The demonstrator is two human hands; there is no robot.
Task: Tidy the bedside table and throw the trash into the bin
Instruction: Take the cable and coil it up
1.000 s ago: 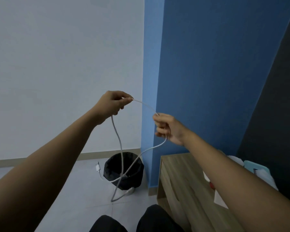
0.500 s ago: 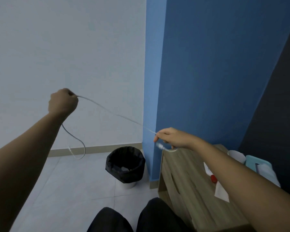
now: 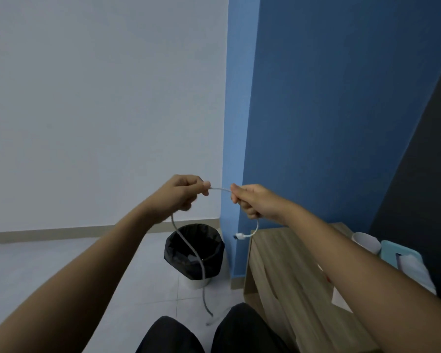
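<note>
Since half a second ago both hands have closed together, left hand (image 3: 180, 193) and right hand (image 3: 252, 201) each pinching the cable (image 3: 220, 189); next loop even, plug (image 3: 239, 236) dangling at 5 o'clock.

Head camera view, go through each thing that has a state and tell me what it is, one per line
Cable: held in the air by both hands, long end hanging.
Left hand: closed on the cable.
Right hand: closed on the cable, plug dangling below.
Bin: open, black liner.
Cup: upright on the table.
</note>
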